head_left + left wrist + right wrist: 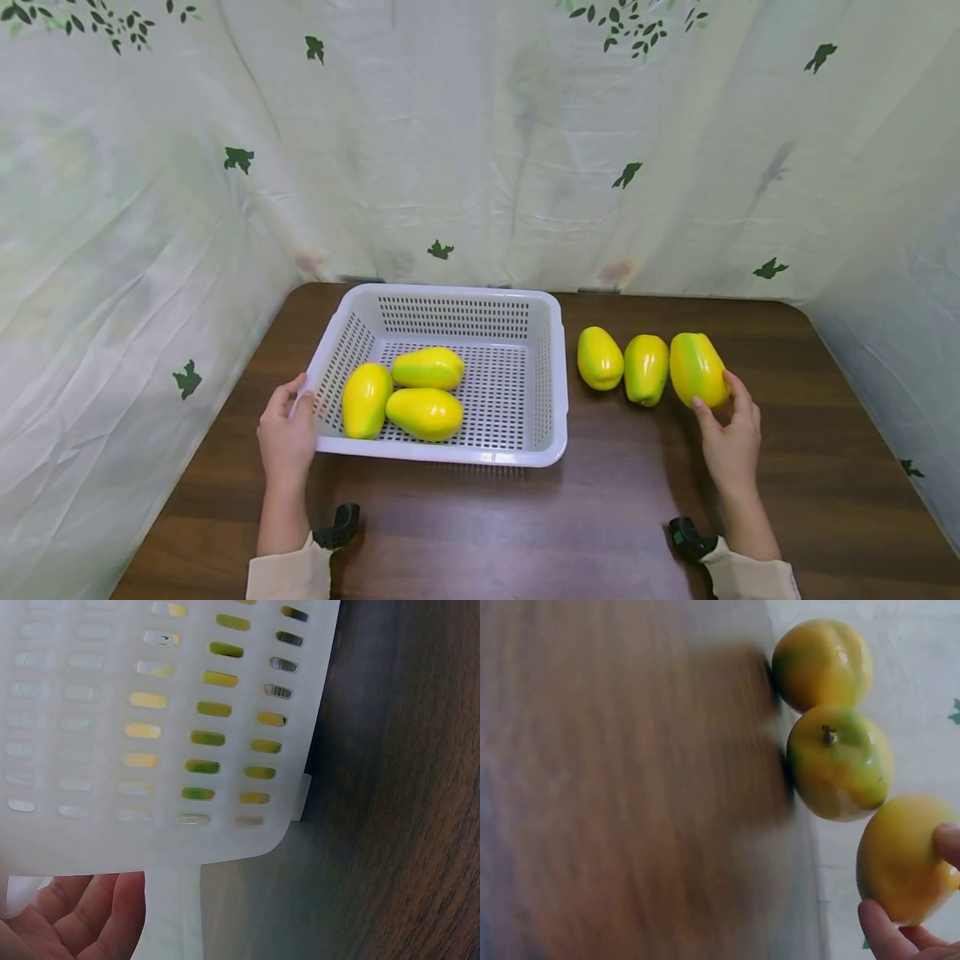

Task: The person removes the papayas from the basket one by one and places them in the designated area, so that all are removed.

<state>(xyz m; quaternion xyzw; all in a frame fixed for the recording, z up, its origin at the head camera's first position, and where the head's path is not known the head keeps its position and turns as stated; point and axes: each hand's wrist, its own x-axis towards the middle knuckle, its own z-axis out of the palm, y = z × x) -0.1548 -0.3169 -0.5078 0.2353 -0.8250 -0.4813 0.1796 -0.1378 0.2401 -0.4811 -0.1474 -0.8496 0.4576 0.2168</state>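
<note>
A white plastic basket [491, 457] with slotted walls stands on the table, holding three yellow-green mangoes, one of them the upright mango [367, 401] at its left. My left hand [288, 429] grips the basket's left rim; in the left wrist view its curled fingers [97, 915] show at the rim below the slotted wall. Right of the basket, my right hand [731, 433] holds a mango [696, 367] between thumb and fingers. Beside it are a middle mango [646, 369] and another mango [600, 358] nearer the basket, also seen in the right wrist view.
The brown wooden table [495, 533] has its back edge by a pale curtain [480, 150] with leaf prints, which also hangs at both sides. A black wrist strap part [341, 527] shows by the left sleeve, and another black part [690, 539] by the right.
</note>
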